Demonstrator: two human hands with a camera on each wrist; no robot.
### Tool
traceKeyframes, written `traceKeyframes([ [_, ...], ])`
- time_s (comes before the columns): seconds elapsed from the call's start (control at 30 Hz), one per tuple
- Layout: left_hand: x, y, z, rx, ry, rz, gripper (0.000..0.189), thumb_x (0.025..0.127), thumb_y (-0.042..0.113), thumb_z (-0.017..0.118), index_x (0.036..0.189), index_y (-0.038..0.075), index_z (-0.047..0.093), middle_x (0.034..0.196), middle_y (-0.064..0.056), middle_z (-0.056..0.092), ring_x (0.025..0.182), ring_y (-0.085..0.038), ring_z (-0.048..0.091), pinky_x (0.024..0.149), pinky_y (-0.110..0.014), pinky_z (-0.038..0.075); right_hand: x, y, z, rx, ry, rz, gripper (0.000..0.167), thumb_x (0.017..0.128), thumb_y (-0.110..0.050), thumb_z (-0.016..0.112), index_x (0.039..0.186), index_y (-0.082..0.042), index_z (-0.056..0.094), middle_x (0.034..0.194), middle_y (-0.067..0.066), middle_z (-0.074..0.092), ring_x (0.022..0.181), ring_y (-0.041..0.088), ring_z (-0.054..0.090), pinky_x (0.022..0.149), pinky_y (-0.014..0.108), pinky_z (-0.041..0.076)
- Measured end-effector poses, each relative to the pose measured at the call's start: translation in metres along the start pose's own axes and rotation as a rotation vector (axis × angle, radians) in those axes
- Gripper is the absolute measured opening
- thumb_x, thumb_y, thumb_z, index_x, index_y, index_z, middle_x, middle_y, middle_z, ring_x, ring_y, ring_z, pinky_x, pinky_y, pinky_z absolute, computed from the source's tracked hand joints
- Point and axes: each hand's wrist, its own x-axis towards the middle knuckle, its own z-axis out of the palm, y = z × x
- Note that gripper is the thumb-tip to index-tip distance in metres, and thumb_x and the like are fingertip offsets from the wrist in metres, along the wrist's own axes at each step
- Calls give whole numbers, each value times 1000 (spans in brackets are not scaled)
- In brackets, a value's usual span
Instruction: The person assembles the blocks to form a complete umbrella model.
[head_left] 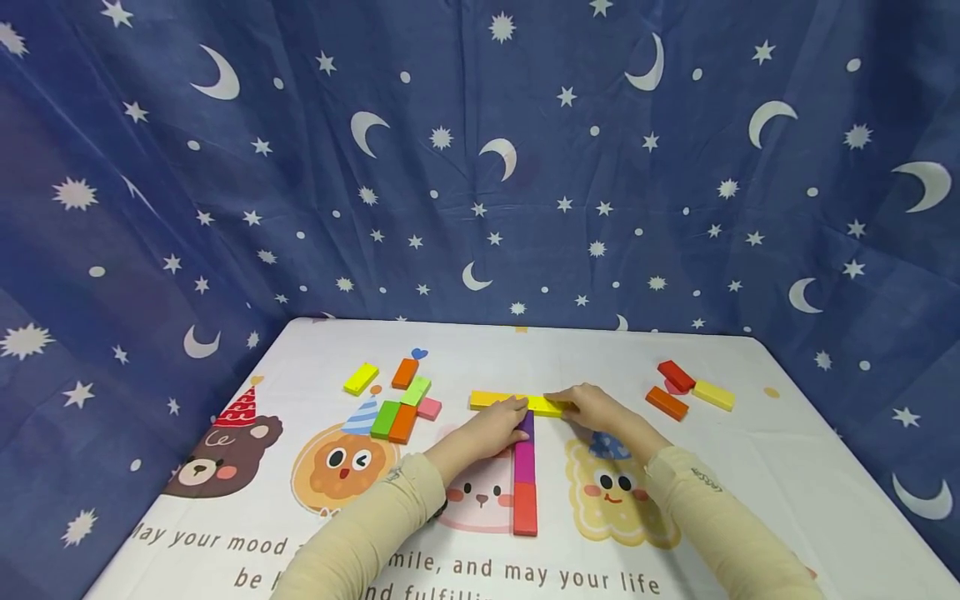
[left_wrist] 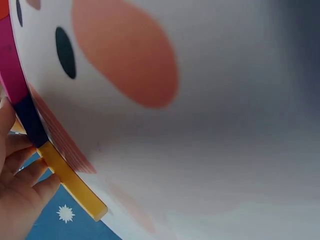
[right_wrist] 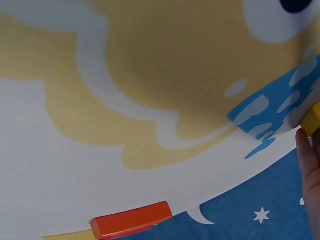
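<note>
Several wooden blocks form a T on the white tablecloth in the head view. An orange-yellow block (head_left: 487, 401) and a yellow block (head_left: 546, 407) lie end to end across its top. The stem runs toward me: a purple block (head_left: 527, 423), a magenta block (head_left: 524, 462) and a red block (head_left: 525, 510). My left hand (head_left: 491, 427) reaches over the upper stem; in the left wrist view its fairly straight fingers touch the orange-yellow block (left_wrist: 75, 186) and purple block (left_wrist: 31, 122). My right hand (head_left: 594, 408) pinches the yellow block's right end, partly covering it.
Loose blocks lie left of the T, among them a yellow one (head_left: 362, 378), a dark green one (head_left: 385, 419) and a pink one (head_left: 429, 408). To the right are a red (head_left: 676, 375), an orange (head_left: 667, 403) and a pale yellow block (head_left: 713, 395). A starry blue curtain (head_left: 480, 250) hangs behind.
</note>
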Motion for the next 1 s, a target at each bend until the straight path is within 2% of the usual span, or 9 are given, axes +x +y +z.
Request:
traceKeyframes([
  [0.1, 3, -2, 0, -28, -9, -3, 52, 95, 32, 54, 136, 2, 48, 146, -11, 43, 136, -26, 40, 111, -34, 35, 0, 0, -1, 6, 4, -5, 38, 86, -2, 64, 124, -3, 61, 119, 16, 65, 110, 32, 62, 95, 44, 49],
  [0.27, 4, -1, -2, -35, -2, 9, 51, 94, 33, 55, 134, 2, 50, 144, -11, 46, 134, -24, 43, 111, -33, 36, -5, 1, -3, 6, -5, 2, 41, 87, -1, 63, 127, -1, 58, 132, 21, 55, 117, 36, 57, 98, 45, 47],
  [0.47, 4, -3, -1, -57, -18, 1, 51, 94, 33, 55, 137, 6, 49, 146, -9, 44, 136, -22, 41, 111, -32, 34, -12, 5, 1, -8, -20, 63, 44, 89, -8, 63, 131, -2, 54, 133, 19, 55, 120, 34, 55, 100, 45, 45],
  [0.6, 6, -5, -1, -54, -14, 18, 51, 94, 33, 55, 137, 6, 49, 145, -9, 45, 135, -22, 42, 112, -32, 34, -18, 8, -1, -41, 8, 91, 44, 89, -11, 64, 131, -3, 54, 114, 13, 66, 96, 22, 63, 93, 41, 51],
  [0.7, 8, -6, -1, -39, -1, 32, 51, 93, 33, 57, 136, 5, 50, 143, -9, 48, 132, -21, 45, 111, -31, 36, -23, 12, -4, -76, 77, 75, 38, 88, -10, 63, 125, -1, 59, 96, 8, 68, 79, 17, 58, 82, 38, 54],
  [0.77, 9, -6, -2, -31, 7, 36, 51, 92, 33, 58, 135, 5, 51, 141, -8, 50, 131, -21, 47, 110, -30, 37, -26, 14, -7, -85, 119, 77, 33, 88, -10, 62, 120, -1, 63, 95, 10, 70, 82, 20, 62, 81, 38, 54],
  [0.83, 9, -6, -3, -22, 11, 39, 51, 92, 33, 59, 134, 5, 52, 139, -8, 52, 130, -21, 48, 109, -30, 37, -29, 16, -10, -99, 145, 85, 29, 88, -9, 62, 116, 0, 65, 102, 14, 70, 93, 27, 66, 86, 43, 54],
  [0.9, 8, -6, -4, -18, 8, 37, 50, 92, 33, 60, 134, 6, 53, 139, -8, 52, 129, -21, 49, 109, -31, 37, -32, 18, -13, -106, 149, 105, 28, 88, -9, 62, 115, -1, 66, 112, 17, 68, 105, 33, 64, 91, 47, 51],
  [1.0, 8, -5, -6, -5, 2, 28, 51, 91, 35, 60, 134, 7, 53, 139, -7, 53, 129, -20, 49, 109, -31, 38, -36, 22, -17, -93, 135, 151, 29, 89, -8, 61, 117, -1, 65, 116, 18, 66, 109, 36, 61, 93, 49, 49],
])
